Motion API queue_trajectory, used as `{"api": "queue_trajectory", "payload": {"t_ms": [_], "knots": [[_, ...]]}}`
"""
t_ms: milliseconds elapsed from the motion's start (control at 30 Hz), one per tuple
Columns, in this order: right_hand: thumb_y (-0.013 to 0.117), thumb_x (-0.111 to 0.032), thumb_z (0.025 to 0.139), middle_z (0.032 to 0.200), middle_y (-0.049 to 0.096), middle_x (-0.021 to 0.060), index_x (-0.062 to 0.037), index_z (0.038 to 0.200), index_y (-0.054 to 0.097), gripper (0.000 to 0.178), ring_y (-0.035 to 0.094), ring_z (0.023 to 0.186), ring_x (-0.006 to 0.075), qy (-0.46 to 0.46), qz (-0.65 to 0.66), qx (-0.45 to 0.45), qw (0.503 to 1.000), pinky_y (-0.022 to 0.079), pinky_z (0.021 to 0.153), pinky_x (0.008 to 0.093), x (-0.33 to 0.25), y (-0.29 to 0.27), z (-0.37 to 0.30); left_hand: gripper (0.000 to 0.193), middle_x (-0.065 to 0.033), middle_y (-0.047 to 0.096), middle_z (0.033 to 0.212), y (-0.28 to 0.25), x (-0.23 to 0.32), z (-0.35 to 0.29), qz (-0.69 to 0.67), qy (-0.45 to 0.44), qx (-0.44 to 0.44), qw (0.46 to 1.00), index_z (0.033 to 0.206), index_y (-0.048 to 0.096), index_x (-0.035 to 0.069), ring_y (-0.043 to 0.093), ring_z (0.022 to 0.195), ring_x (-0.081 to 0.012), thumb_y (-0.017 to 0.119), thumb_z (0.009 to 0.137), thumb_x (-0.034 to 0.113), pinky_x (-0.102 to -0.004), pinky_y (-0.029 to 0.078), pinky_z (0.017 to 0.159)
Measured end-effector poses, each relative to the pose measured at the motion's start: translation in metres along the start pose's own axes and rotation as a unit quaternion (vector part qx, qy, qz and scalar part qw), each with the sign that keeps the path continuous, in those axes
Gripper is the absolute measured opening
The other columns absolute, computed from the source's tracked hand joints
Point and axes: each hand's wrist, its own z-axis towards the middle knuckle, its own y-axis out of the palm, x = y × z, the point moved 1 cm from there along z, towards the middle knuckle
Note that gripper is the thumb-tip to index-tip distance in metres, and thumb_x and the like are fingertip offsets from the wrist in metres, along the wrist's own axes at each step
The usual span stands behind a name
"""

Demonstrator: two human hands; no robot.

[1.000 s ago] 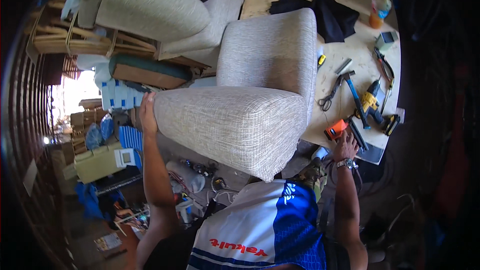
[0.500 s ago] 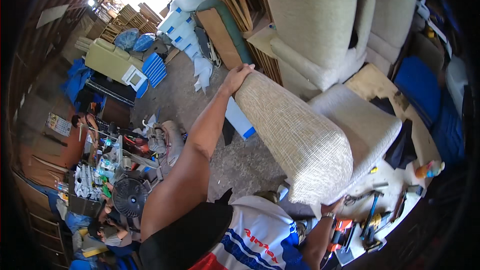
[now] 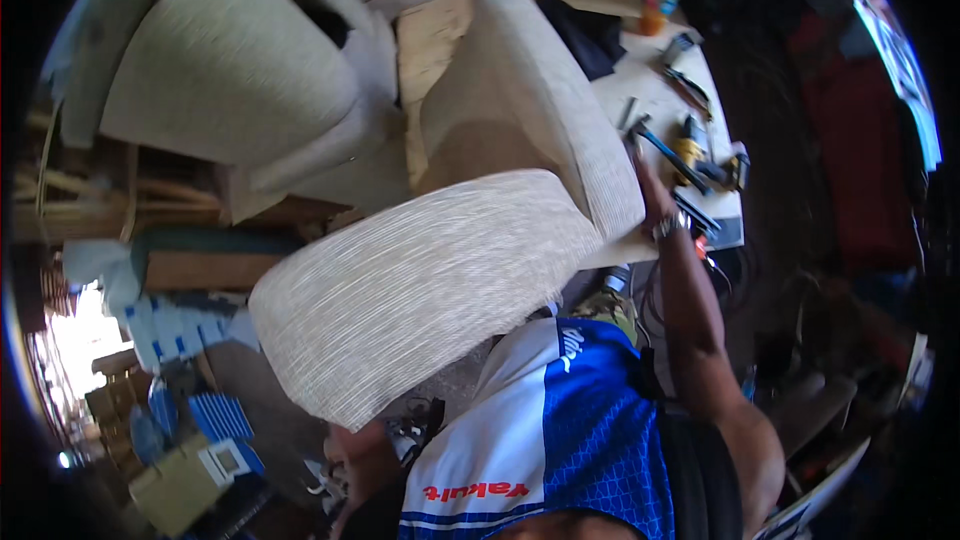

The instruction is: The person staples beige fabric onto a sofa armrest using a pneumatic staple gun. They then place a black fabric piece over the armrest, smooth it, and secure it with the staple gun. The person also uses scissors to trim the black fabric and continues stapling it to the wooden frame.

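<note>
A beige woven upholstered piece [image 3: 430, 280], long and rounded at one end, lies tilted across the space in front of me. My left hand [image 3: 355, 437] grips its lower left end, fingers partly hidden behind the fabric. Behind it a second beige upholstered section [image 3: 540, 90] stands upright over the table; whether the two are joined I cannot tell. My right hand [image 3: 655, 195], with a watch on its wrist, is at the right edge of that section, close to a blue-handled hammer [image 3: 665, 150]. Its fingers are blurred and partly hidden.
The pale worktable [image 3: 625, 90] also carries a yellow-and-black power tool [image 3: 690, 150], dark cloth [image 3: 585, 40] and a bottle with orange contents [image 3: 655, 10]. Large beige upholstered furniture [image 3: 240, 70] stands at the left. A green-and-brown panel [image 3: 200, 268] is below it.
My view has swung right toward the worktable. The upholstered piece now lies more sideways, its left-hand end lower and nearer to me. My right hand is now beside the hammer.
</note>
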Motion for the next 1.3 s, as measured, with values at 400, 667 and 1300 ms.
{"api": "queue_trajectory", "payload": {"t_ms": [400, 667, 1300], "knots": [[0.028, -0.063, 0.101, 0.110, 0.071, 0.0164, 0.0038, 0.112, 0.070, 0.080, 0.063, 0.107, 0.0253, -0.256, -0.021, 0.101, 0.961, 0.040, 0.102, 0.0354, -0.120, 0.058, 0.088, 0.067, -0.0133, 0.055, 0.135, 0.214, 0.106, -0.014, -0.113, 0.015, -0.281, 0.953, 0.139, 0.049, 0.003, 0.053, 0.122, -0.0225, 0.040, 0.100, 0.056, -0.0367, 0.040, 0.107], [0.028, -0.055, 0.103, 0.096, 0.067, 0.0302, 0.0042, 0.101, 0.066, 0.070, 0.061, 0.096, 0.0468, -0.309, -0.304, 0.227, 0.872, 0.047, 0.085, 0.0483, -0.143, 0.045, 0.127, 0.072, -0.0152, 0.050, 0.141, 0.114, 0.022, -0.104, -0.499, -0.393, -0.267, 0.725, 0.144, 0.042, 0.003, 0.049, 0.128, -0.0240, 0.033, 0.100, 0.059, -0.0377, 0.038, 0.110], [0.040, -0.052, 0.103, 0.084, 0.061, 0.0103, 0.0052, 0.106, 0.063, 0.062, 0.055, 0.077, 0.0193, -0.200, -0.169, 0.225, 0.939, 0.044, 0.071, 0.0326, -0.052, 0.102, -0.164, 0.100, -0.0173, 0.019, 0.162, 0.111, 0.036, 0.008, -0.540, -0.132, -0.429, 0.712, 0.158, 0.010, 0.004, 0.026, 0.147, -0.0300, 0.010, 0.091, 0.079, -0.0406, 0.022, 0.120]]}}
